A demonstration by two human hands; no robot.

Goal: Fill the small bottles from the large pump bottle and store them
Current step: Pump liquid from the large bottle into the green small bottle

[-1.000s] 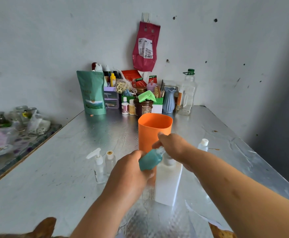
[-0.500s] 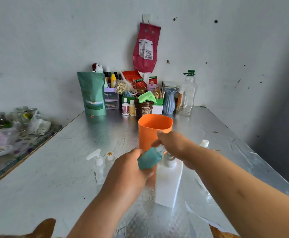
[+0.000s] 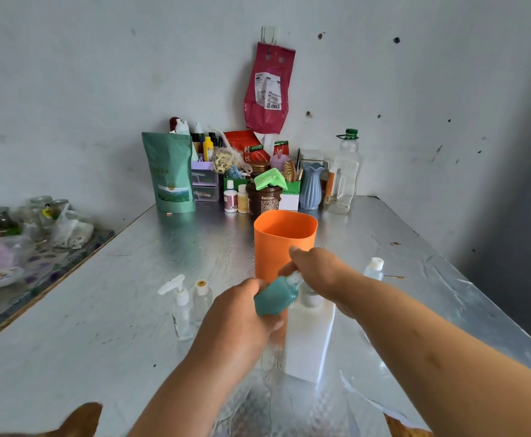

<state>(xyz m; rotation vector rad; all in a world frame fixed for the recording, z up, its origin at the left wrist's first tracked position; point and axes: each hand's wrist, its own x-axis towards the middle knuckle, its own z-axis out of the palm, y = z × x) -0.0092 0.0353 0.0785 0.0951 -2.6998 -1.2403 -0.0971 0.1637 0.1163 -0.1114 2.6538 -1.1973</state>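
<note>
My left hand [image 3: 237, 313] grips a small teal bottle [image 3: 276, 296], tilted with its neck up and to the right. My right hand [image 3: 319, 272] has its fingers curled at that neck, over the top of the large white pump bottle [image 3: 309, 339], whose pump head is hidden beneath it. An orange cup [image 3: 281, 242] stands just behind both hands. Left of my hands stand a clear small pump bottle [image 3: 180, 307] and a clear small bottle with an open top [image 3: 201, 298]. A capped clear small bottle [image 3: 374, 269] stands to the right.
The table is covered in silver foil [image 3: 116, 310]. Clutter lines the back wall: a green pouch [image 3: 169, 178], a brown jar [image 3: 263, 200], a blue vase [image 3: 311, 186], a large clear bottle [image 3: 344, 175]. A red bag [image 3: 267, 89] hangs on the wall. Jars sit on a side table [image 3: 21, 234] at left.
Both hands and the teal bottle stay almost in place at the pump top; the view has shifted slightly.
</note>
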